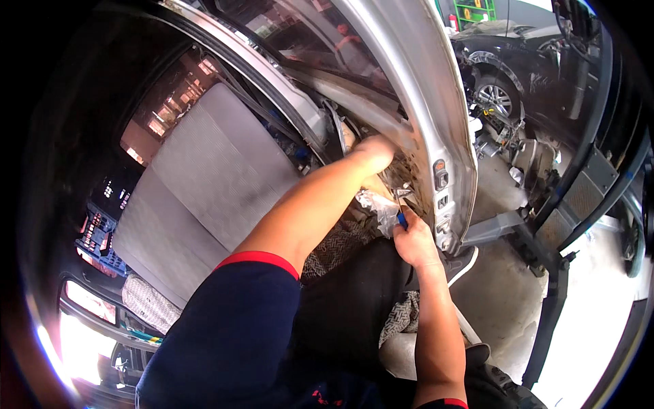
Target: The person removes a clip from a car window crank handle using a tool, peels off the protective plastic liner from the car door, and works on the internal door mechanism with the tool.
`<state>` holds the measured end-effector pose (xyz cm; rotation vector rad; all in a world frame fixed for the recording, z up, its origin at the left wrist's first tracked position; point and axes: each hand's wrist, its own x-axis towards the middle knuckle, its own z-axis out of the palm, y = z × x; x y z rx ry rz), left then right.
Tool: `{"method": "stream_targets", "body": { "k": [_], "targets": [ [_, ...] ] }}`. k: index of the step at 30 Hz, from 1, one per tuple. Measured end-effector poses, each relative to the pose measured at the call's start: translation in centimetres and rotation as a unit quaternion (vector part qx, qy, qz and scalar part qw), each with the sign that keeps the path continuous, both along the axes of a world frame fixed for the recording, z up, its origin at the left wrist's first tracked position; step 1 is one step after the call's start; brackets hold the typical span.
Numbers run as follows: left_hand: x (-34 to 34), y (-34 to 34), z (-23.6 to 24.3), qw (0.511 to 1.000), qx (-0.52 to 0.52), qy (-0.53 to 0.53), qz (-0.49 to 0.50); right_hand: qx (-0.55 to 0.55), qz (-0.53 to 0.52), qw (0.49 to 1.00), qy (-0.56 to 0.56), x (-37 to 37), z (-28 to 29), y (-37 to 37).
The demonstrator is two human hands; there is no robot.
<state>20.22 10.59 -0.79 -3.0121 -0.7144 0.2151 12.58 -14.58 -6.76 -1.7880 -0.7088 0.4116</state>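
Observation:
My left arm stretches across to the inner side of a silver car door [422,95]. My left hand [376,151] is at the door's exposed lower inside, its fingers hidden there. Closed round a blue-handled tool [402,219] is my right hand [414,242], just below and right of the left. The tool's metal end points up toward the door's inside; its exact kind is unclear. Crumpled clear plastic sheeting [381,208] hangs beside the tool, against the door's stripped inner face.
A grey seat back [204,163] fills the left side. The door's latch [441,176] sits on its edge. My shoe [463,264] is below the door. Outside stand a dark metal lift post [579,184] and a dark car [524,75] with loose parts.

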Motion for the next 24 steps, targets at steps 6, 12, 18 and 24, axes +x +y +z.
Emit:
{"method": "stream_targets", "body": {
  "k": [6, 12, 18, 24],
  "targets": [
    [0.0, -0.7, 0.8, 0.998, -0.031, -0.034, 0.042, -0.064, 0.026, 0.997, 0.044, 0.3, 0.5, -0.5],
    [-0.1, -3.4, 3.8, 0.982, 0.122, 0.142, -0.032, -0.053, 0.016, 0.997, 0.046, -0.2, 0.4, -0.4],
    [-2.9, -6.6, 8.8, 0.964, 0.176, 0.189, -0.066, -0.060, -0.008, 0.997, -0.049, -0.3, -0.7, 0.2],
    [-7.3, -1.1, 7.9, 0.977, 0.118, 0.095, -0.150, -0.019, 0.008, 0.999, -0.029, 0.2, -1.4, 0.3]
  ]
}}
